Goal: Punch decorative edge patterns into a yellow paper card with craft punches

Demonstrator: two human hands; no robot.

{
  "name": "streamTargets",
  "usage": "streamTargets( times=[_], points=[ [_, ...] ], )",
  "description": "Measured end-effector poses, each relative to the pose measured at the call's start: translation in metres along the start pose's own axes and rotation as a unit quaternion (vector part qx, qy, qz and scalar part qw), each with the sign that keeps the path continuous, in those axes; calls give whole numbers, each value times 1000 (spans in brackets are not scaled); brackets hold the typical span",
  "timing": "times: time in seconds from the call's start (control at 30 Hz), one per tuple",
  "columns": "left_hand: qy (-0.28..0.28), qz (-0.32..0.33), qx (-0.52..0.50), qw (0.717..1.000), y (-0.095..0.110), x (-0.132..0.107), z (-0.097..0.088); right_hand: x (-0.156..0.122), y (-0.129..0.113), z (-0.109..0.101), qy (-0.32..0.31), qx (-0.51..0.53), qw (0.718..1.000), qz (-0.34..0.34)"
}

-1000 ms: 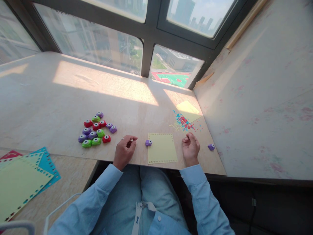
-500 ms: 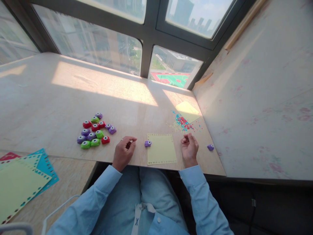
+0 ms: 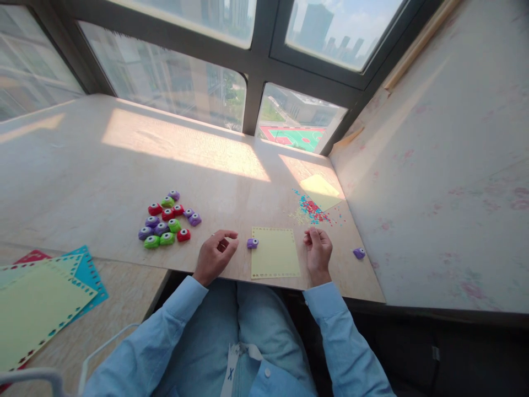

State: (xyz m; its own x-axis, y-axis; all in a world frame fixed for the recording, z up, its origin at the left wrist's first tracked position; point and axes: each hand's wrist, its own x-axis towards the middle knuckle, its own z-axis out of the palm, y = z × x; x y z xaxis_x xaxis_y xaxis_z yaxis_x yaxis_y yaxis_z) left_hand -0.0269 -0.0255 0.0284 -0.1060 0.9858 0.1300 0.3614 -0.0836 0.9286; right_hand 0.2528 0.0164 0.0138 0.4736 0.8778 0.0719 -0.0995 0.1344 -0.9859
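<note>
A yellow sheet of paper lies before me at the table's front edge, with small punched shapes along several sides. On its left edge sits a purple craft punch, touched by neither hand. My left hand rests left of this punch, its fingers loosely curled, with a gap between thumb and fingers and nothing in it. To the right of the sheet is my right hand, its thumb pressed to the curled fingers. Whether a small thing is pinched there I cannot make out. Punched-out confetti lies just beyond it.
Several red, green and purple punches are grouped at left. Another purple punch lies at far right by the wall. A second yellow sheet is behind the confetti. Punched sheets are stacked at lower left, near a white cable.
My left hand has shifted slightly right, towards the punch on the sheet, its thumb and fingers a little further apart. My right hand has turned slightly. The view has tilted a little.
</note>
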Motion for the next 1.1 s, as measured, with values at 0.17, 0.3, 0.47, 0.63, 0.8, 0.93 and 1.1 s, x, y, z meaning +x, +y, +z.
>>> streamTargets(
  times=[0.17,0.3,0.47,0.63,0.8,0.93,1.1],
  points=[
    [-3,-43,33,999,5,2,3,-8,-4,6,-30,-66,997,-9],
    [-26,-76,53,995,12,8,7,-9,-4,7,-33,-64,997,-14],
    [-85,-74,47,992,19,19,11,-7,1,4,-47,-69,996,-13],
    [-116,-120,21,986,21,28,17,-8,2,3,-56,-83,995,-23],
    [-95,-96,33,990,15,35,22,-9,4,2,-60,-89,994,-26],
    [-79,-97,40,991,13,34,22,-10,6,2,-64,-97,993,-32],
    [-150,-96,55,982,19,33,22,-11,5,2,-66,-100,992,-34]
  ],
)
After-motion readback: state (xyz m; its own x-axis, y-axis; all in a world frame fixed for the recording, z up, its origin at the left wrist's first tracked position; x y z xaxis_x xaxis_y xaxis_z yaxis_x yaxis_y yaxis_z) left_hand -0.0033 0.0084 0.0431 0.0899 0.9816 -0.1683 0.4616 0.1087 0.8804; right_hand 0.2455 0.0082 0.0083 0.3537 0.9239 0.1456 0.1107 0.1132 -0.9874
